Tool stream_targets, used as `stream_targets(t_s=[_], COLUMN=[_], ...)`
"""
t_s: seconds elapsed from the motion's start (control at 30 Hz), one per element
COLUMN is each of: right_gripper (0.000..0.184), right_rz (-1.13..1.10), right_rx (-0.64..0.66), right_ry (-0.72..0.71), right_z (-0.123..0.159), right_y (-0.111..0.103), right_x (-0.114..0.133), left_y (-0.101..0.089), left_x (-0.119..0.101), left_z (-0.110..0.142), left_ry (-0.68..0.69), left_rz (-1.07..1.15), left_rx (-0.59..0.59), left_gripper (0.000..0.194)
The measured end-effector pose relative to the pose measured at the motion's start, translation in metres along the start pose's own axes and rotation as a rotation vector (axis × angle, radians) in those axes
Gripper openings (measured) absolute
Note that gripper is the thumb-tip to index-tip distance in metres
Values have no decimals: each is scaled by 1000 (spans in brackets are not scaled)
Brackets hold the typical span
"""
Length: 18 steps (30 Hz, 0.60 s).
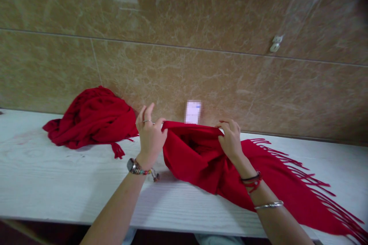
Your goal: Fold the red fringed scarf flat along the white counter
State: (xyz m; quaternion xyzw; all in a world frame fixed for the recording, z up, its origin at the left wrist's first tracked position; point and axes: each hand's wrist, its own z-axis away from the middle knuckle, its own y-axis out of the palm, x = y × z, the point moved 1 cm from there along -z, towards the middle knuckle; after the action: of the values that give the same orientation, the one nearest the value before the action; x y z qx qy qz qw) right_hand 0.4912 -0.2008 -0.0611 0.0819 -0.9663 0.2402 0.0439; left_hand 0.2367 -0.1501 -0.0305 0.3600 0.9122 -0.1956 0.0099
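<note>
A red fringed scarf [184,160] is held up between two bare hands at the middle of the white wood-grain counter [109,187]. The left hand [151,138] has a narrow grip on the left end of its far edge, thumb and index finger pinching the cloth while other fingers stretch away from it. The right hand [230,139] pinches the right end of the same edge, its grip likewise narrow. Between the hands the edge runs nearly straight, and the cloth below hangs in loose folds toward the near side. The rest of the scarf trails under the right forearm to the near right, with its fringe [343,220] spread along the right side.

A bunched red scarf [94,118] lies in a heap to the left, near the left hand, one tassel pointing to the near side. Beyond the held edge, a pale rectangular item [193,112], pixelated past reading, appears against the brown marbled wall [172,65]. A small white fitting [276,43] sits on the wall at the far right. A wristwatch [132,165] circles the left wrist; a silver bangle [269,205] rings the right forearm.
</note>
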Motion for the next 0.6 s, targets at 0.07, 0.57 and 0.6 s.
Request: stream_targets(t_s=[0.07,0.57,0.6], right_gripper=[27,36,36], right_rz=[41,-190,-182], right_rx=[2,291,277], right_ry=[14,-214,-216], right_z=[0,6,8], right_y=[1,11,12], right_x=[-8,13,23], left_y=[-1,24,23], left_x=[21,16,14], left_z=[-6,1,1], left_ry=[-39,-2,8], left_rz=[-3,406,404], left_rx=[-18,424,378], left_gripper=[16,31,30])
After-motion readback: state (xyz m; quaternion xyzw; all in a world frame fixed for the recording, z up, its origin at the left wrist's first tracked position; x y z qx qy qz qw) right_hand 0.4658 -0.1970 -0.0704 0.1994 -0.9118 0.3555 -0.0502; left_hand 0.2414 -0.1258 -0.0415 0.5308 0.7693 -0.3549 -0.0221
